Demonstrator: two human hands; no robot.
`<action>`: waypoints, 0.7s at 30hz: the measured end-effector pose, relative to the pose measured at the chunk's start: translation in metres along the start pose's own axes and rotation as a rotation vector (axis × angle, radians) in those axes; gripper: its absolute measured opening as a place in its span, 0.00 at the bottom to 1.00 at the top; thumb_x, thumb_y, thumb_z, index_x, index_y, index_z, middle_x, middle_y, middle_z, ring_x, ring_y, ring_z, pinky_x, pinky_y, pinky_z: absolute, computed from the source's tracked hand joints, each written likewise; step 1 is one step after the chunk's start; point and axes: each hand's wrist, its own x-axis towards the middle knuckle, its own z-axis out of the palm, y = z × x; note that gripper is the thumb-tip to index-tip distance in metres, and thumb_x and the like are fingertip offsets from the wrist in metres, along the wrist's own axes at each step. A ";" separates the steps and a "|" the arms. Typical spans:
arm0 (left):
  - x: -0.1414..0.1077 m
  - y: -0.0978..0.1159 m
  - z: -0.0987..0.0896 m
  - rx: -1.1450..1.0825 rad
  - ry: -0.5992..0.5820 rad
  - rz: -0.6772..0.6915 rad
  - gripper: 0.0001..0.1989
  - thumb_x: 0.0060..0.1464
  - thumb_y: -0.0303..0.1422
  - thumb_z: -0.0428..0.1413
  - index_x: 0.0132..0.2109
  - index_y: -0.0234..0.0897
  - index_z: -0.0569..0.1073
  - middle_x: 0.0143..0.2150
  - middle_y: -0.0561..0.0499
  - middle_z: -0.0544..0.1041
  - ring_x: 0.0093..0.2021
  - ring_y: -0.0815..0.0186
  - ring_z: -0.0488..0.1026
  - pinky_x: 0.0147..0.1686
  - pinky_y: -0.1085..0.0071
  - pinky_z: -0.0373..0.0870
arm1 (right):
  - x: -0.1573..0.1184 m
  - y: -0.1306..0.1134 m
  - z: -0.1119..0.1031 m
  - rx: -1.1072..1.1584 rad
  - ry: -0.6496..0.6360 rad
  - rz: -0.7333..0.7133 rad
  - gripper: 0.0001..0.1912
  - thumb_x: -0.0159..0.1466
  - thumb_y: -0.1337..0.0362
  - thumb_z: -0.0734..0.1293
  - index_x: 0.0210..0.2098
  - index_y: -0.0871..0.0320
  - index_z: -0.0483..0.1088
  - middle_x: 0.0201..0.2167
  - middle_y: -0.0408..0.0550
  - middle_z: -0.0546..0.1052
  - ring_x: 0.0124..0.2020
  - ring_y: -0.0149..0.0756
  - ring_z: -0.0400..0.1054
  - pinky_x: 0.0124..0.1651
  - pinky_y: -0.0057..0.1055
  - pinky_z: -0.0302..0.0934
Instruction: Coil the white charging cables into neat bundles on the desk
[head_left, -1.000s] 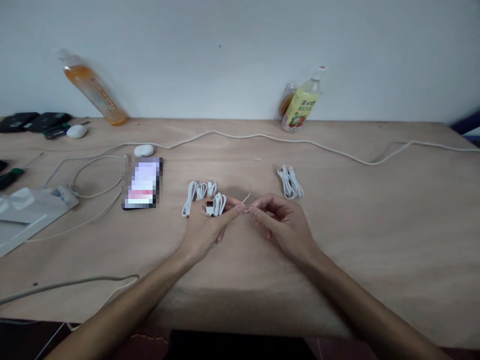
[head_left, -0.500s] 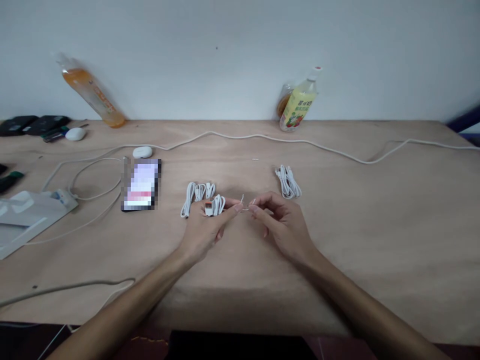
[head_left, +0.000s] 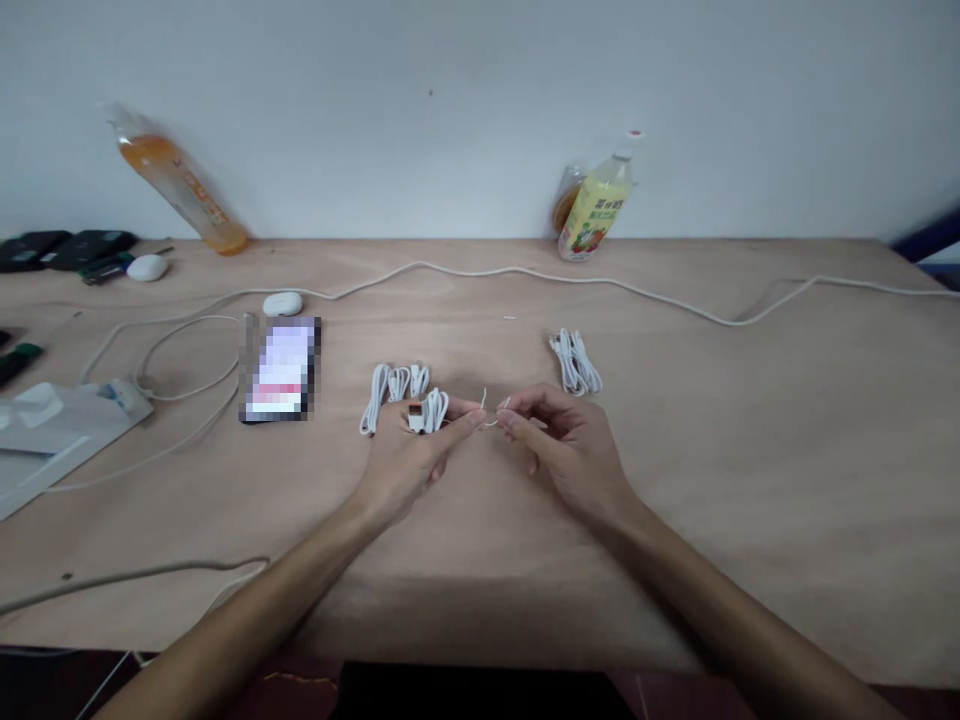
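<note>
Between my fingertips runs a thin white tie [head_left: 490, 423], its two ends sticking up. My left hand [head_left: 412, 450] pinches one side of it between thumb and forefinger. The other side is pinched by my right hand [head_left: 570, 445], a small distance away. A coiled white cable with a USB plug [head_left: 429, 411] shows at the back of my left hand. Behind that hand lie more coiled white cables [head_left: 381, 395]. Farther back on the right, another white cable bundle [head_left: 576, 362] rests on the wooden table [head_left: 750, 450].
A phone [head_left: 281, 370] lies left, with a white earbud case [head_left: 283, 304] behind it. Against the wall lean an orange bottle [head_left: 184, 195] and a yellow bottle [head_left: 596, 210]. A long white cable [head_left: 525, 271] crosses the table. A white bag [head_left: 60, 430] is at far left.
The white tie between my fingertips has shifted slightly and bows a little more. Both hands keep nearly the same place and pinch.
</note>
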 end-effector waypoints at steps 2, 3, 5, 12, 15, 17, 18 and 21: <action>0.000 -0.001 0.000 0.008 0.001 0.008 0.11 0.48 0.40 0.73 0.35 0.37 0.86 0.12 0.63 0.62 0.12 0.76 0.53 0.12 0.75 0.44 | 0.000 0.000 -0.001 0.003 -0.001 0.010 0.13 0.64 0.52 0.78 0.34 0.56 0.80 0.27 0.45 0.77 0.28 0.33 0.69 0.19 0.22 0.62; 0.000 0.000 0.000 0.014 0.003 0.012 0.11 0.48 0.39 0.72 0.34 0.38 0.86 0.12 0.63 0.61 0.12 0.76 0.53 0.11 0.75 0.44 | 0.000 -0.001 -0.001 0.005 -0.001 0.012 0.13 0.64 0.52 0.77 0.34 0.56 0.81 0.27 0.45 0.77 0.28 0.33 0.69 0.19 0.22 0.62; -0.001 0.001 0.001 0.030 0.002 0.019 0.10 0.49 0.39 0.72 0.34 0.38 0.85 0.12 0.63 0.61 0.12 0.76 0.53 0.11 0.75 0.44 | 0.000 -0.001 -0.001 0.013 0.004 0.009 0.13 0.64 0.52 0.77 0.35 0.56 0.81 0.28 0.46 0.77 0.29 0.34 0.70 0.19 0.22 0.62; -0.002 0.003 0.001 0.052 -0.019 0.034 0.08 0.50 0.38 0.71 0.33 0.38 0.85 0.11 0.63 0.62 0.12 0.77 0.53 0.12 0.76 0.44 | 0.001 -0.002 -0.001 0.042 0.021 0.019 0.13 0.62 0.52 0.79 0.35 0.56 0.82 0.29 0.46 0.78 0.28 0.33 0.70 0.18 0.22 0.62; -0.001 0.001 0.000 0.051 -0.029 0.032 0.08 0.50 0.38 0.72 0.33 0.38 0.86 0.11 0.62 0.63 0.12 0.77 0.53 0.12 0.76 0.44 | 0.001 -0.002 -0.001 0.052 0.027 0.022 0.13 0.61 0.52 0.79 0.34 0.56 0.83 0.28 0.46 0.77 0.27 0.33 0.68 0.17 0.22 0.62; -0.001 0.001 0.000 0.055 -0.038 0.029 0.08 0.51 0.38 0.71 0.33 0.37 0.86 0.11 0.62 0.63 0.12 0.76 0.53 0.12 0.76 0.45 | 0.001 -0.003 -0.001 0.054 0.040 0.023 0.13 0.61 0.53 0.80 0.34 0.56 0.83 0.27 0.45 0.77 0.25 0.32 0.67 0.17 0.22 0.61; -0.001 0.001 0.000 0.061 -0.042 0.028 0.08 0.51 0.38 0.71 0.33 0.37 0.86 0.11 0.62 0.63 0.12 0.76 0.54 0.12 0.76 0.45 | 0.001 -0.003 0.000 0.054 0.046 0.022 0.13 0.61 0.53 0.80 0.33 0.56 0.83 0.27 0.45 0.77 0.25 0.31 0.66 0.17 0.23 0.61; -0.001 0.002 0.000 0.063 -0.049 0.026 0.09 0.51 0.38 0.72 0.33 0.37 0.86 0.11 0.61 0.63 0.12 0.76 0.54 0.12 0.76 0.45 | 0.001 -0.002 0.000 0.052 0.051 0.014 0.12 0.61 0.53 0.80 0.33 0.56 0.83 0.27 0.44 0.77 0.23 0.30 0.65 0.17 0.23 0.61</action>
